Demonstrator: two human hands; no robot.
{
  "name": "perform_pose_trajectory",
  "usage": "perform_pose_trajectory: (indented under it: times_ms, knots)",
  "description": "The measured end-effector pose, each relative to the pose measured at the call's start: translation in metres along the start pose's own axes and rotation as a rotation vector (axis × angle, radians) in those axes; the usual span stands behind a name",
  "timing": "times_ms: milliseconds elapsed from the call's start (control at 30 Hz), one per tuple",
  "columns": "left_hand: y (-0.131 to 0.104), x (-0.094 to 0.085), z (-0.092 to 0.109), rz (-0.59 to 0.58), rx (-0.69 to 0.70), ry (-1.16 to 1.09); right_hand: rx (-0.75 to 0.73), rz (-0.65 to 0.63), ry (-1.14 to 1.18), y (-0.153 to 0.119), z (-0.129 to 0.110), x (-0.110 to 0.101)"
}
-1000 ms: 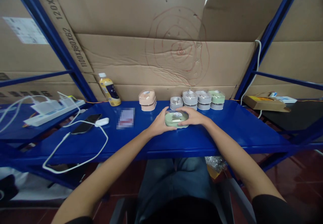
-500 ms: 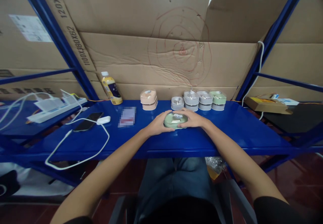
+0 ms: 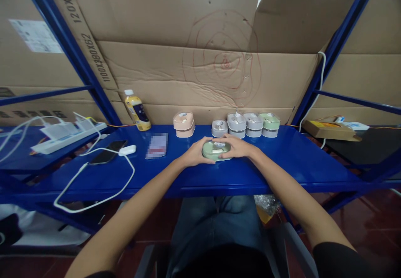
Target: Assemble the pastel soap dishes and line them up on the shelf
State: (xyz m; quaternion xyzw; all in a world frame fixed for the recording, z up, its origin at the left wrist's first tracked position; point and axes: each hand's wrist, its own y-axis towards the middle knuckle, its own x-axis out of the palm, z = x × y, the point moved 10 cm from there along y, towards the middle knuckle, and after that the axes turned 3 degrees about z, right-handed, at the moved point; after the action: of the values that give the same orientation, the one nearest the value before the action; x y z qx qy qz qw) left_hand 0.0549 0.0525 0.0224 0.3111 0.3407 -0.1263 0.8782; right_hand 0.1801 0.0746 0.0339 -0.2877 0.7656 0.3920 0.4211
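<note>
A green oval box [image 3: 215, 152] with a see-through lid and a pale clasp or handle on top is at the middle of the blue shelf. My left hand [image 3: 196, 152] is closed around its left side, thumb at the near edge and fingers at the far side. From the right, my right hand [image 3: 237, 147] grips the same box, its thumb along the near edge. Behind my hands stand a small grey box [image 3: 219, 128], two stacks of grey boxes [image 3: 237, 125] [image 3: 253, 124] and a stack with a green box [image 3: 270, 121] on top.
A pink stacked box [image 3: 184, 124] stands at the back, left of the grey ones. Further left are a yellow bottle [image 3: 138, 110], a blurred flat packet [image 3: 157, 145], a phone [image 3: 108, 151] with white cables and a power strip [image 3: 69, 138]. Cardboard [image 3: 150, 65] lines the back.
The whole view has shifted very slightly. Both hands keep their hold on the green box, which stays in about the same place.
</note>
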Motion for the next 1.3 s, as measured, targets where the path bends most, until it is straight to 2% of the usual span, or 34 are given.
perform_pose_trajectory:
  times_ms: [267,400,600,800,900,967,1033,1100,1200,1300]
  knots:
    - [0.0,0.0,-0.006,-0.007,-0.034,-0.089,0.024,0.022,-0.05,-0.001,-0.006,-0.005]
    - [0.0,0.001,-0.007,-0.019,-0.049,-0.115,0.043,-0.009,-0.085,0.0,-0.007,-0.006]
    - [0.0,0.002,-0.01,-0.027,-0.062,-0.098,0.031,-0.023,-0.111,0.001,-0.007,-0.005]
    - [-0.003,-0.002,-0.005,0.04,-0.054,0.017,0.029,0.02,0.007,-0.007,0.001,-0.003]
    - [-0.006,-0.018,-0.004,0.164,-0.104,0.104,0.041,0.149,0.054,-0.01,0.009,-0.021]
    - [-0.005,-0.038,-0.005,0.319,-0.149,0.134,0.061,0.317,0.079,-0.014,0.016,-0.045]
    - [-0.002,-0.06,-0.014,0.501,-0.257,0.147,0.111,0.526,0.098,-0.022,0.027,-0.073]
    - [0.007,-0.072,-0.028,0.626,-0.427,0.154,0.176,0.715,0.1,-0.034,0.04,-0.096]
    - [0.04,-0.063,-0.042,0.619,-0.594,0.203,0.238,0.861,0.076,-0.046,0.054,-0.113]
    - [0.071,-0.046,-0.045,0.613,-0.712,0.316,0.279,0.881,0.043,-0.05,0.062,-0.114]
